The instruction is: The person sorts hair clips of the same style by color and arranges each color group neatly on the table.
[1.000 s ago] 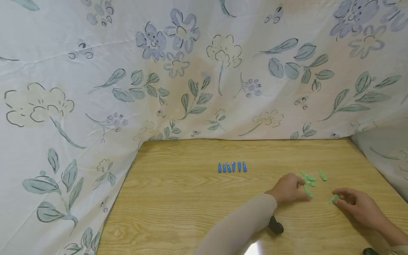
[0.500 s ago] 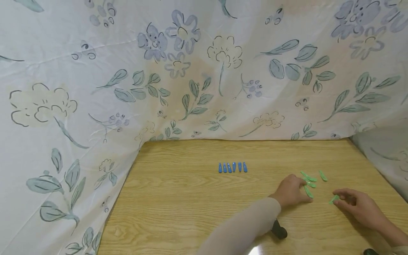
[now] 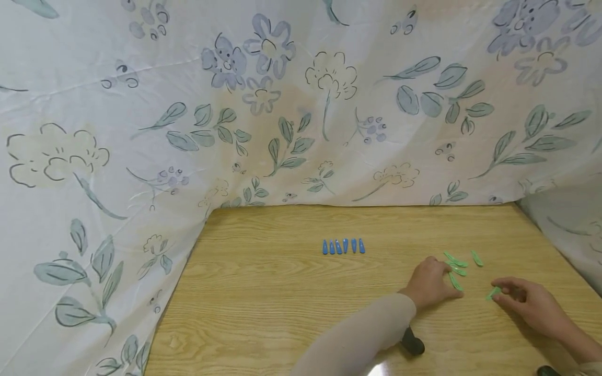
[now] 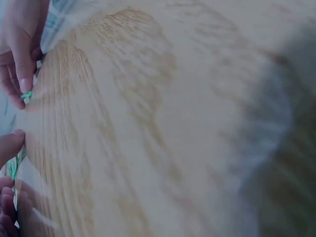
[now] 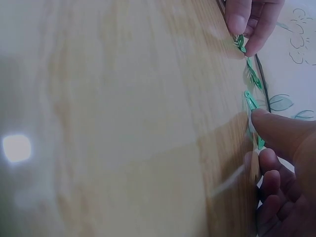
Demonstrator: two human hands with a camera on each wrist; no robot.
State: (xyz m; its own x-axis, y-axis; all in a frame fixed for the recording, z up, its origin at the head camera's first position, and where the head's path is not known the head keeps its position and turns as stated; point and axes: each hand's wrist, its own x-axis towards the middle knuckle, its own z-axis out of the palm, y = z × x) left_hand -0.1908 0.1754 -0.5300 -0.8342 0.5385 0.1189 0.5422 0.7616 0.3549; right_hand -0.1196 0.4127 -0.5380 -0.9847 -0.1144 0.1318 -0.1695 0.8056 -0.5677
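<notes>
My right hand [image 3: 533, 308] pinches a green snap hair clip [image 3: 493, 293] between thumb and fingertips, over the right part of the table. In the right wrist view that hair clip [image 5: 252, 101] sticks out past the thumb. My left hand [image 3: 428, 282] is at a loose group of green hair clips [image 3: 458, 264], thumb and fingers spread apart. Between its thumb and fingertips lies one green hair clip [image 3: 455, 282], also visible in the left wrist view [image 4: 14, 167]. The left fingers partly cover the group. Another green hair clip [image 3: 477, 258] lies alone, farther right.
Several blue hair clips [image 3: 343, 246] lie side by side in a row near the back of the wooden table [image 3: 263, 292]. A floral cloth [image 3: 301, 130] hangs behind the table and along its sides. A dark strap end [image 3: 413, 342] hangs below the left sleeve.
The left hand has shifted slightly right and its thumb has moved a little away from the nearest green hair clip. The right hand keeps its pinch and its place.
</notes>
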